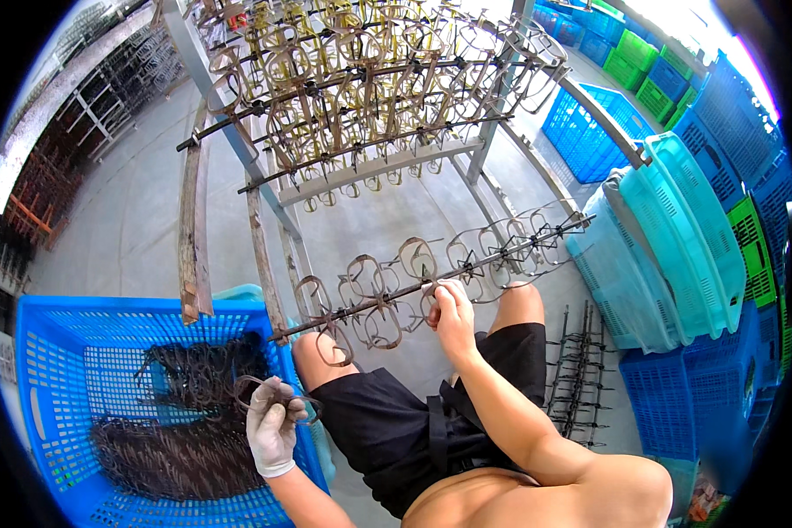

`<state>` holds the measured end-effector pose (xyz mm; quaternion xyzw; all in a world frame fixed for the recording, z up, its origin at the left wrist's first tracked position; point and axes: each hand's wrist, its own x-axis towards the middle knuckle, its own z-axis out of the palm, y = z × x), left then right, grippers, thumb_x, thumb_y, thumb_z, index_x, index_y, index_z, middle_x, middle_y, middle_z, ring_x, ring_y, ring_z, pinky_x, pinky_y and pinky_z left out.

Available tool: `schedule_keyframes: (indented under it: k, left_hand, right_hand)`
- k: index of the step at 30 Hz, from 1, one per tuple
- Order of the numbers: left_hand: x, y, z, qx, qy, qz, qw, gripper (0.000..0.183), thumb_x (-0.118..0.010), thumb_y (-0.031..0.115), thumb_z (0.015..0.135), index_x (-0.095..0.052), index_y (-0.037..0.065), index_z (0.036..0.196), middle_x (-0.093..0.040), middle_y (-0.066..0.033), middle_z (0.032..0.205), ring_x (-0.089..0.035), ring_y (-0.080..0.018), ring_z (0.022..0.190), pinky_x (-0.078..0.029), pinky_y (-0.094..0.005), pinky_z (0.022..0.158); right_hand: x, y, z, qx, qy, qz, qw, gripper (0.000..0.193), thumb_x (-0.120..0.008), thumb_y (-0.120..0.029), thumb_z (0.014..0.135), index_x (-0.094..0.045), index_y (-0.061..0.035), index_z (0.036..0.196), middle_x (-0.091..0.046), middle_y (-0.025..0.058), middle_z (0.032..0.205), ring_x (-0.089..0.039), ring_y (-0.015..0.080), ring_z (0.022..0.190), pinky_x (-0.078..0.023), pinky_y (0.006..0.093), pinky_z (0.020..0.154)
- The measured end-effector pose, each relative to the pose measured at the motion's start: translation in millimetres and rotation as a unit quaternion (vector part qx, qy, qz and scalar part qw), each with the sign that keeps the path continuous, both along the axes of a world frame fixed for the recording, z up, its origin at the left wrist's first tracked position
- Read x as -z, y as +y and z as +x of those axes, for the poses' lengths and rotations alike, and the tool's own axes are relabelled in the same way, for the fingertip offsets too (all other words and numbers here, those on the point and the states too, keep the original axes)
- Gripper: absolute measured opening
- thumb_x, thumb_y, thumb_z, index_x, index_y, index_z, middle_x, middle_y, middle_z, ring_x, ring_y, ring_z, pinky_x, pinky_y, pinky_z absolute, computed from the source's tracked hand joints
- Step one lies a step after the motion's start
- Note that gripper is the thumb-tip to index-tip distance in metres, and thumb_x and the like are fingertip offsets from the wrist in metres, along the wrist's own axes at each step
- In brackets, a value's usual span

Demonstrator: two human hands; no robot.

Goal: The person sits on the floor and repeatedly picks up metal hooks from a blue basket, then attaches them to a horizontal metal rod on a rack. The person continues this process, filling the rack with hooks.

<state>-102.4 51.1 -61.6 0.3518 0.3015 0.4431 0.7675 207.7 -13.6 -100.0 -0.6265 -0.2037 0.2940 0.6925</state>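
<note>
A black rod point(361, 310) with clips runs slantwise in front of my knees, and several thin brown eyeglass frames hang along it. My right hand point(453, 319) is closed at the middle of the rod, its fingertips pinching at the lower part of an eyeglass frame point(417, 258); the exact contact is partly hidden by the fingers. Off to the left, my left hand point(273, 429), in a white glove, grips a loose dark eyeglass frame point(240, 387) above the near right side of a blue basket point(51, 304). Piles of dark eyeglass frames point(180, 458) lie inside that basket.
Ahead stands a metal rack point(378, 172) hung with rods full of eyeglass frames. Stacked turquoise baskets point(678, 238) and blue crates point(656, 396) rise on the right. Bare clip rods point(581, 374) lie on the floor by my right leg. More racks point(88, 114) stand far left.
</note>
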Motion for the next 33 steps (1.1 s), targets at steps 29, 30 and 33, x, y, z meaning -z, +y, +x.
schedule_keyframes:
  k: [29, 30, 33]
  left_hand:
    - [93, 128, -18, 0.025, 0.884, 0.281, 0.374, 0.07, -0.075, 0.021, 0.065, -0.041, 0.011, 0.126, -0.058, -0.0112, 0.103, -0.056, -0.0305, 0.097, -0.045, -0.0423, 0.082]
    - [86, 128, -17, 0.032, 0.878, 0.275, 0.391, 0.07, -0.075, 0.021, 0.065, -0.042, 0.01, 0.125, -0.059, -0.012, 0.102, -0.056, -0.031, 0.097, -0.045, -0.0426, 0.082]
    - [63, 122, -26, 0.042, 0.879, 0.257, 0.399, 0.065, -0.075, 0.021, 0.064, -0.043, 0.006, 0.119, -0.061, -0.0151, 0.098, -0.056, -0.0339, 0.099, -0.045, -0.044, 0.083]
  right_hand:
    - [-9, -38, 36, 0.078, 0.048, -0.007, 0.996, 0.034, -0.042, -0.034, 0.098, -0.046, -0.0082, 0.12, -0.044, -0.0022, 0.063, -0.04, 0.0065, 0.049, -0.033, 0.0205, 0.042]
    - [-11, -36, 39, 0.085, 0.057, -0.018, 0.995, 0.033, -0.043, -0.034, 0.098, -0.048, -0.0084, 0.118, -0.044, -0.0025, 0.063, -0.04, 0.0063, 0.049, -0.032, 0.0205, 0.042]
    - [-23, -26, 42, 0.093, 0.093, -0.056, 0.99, 0.03, -0.045, -0.033, 0.095, -0.053, -0.0084, 0.11, -0.044, 0.0011, 0.062, -0.037, 0.0086, 0.047, -0.028, 0.0219, 0.039]
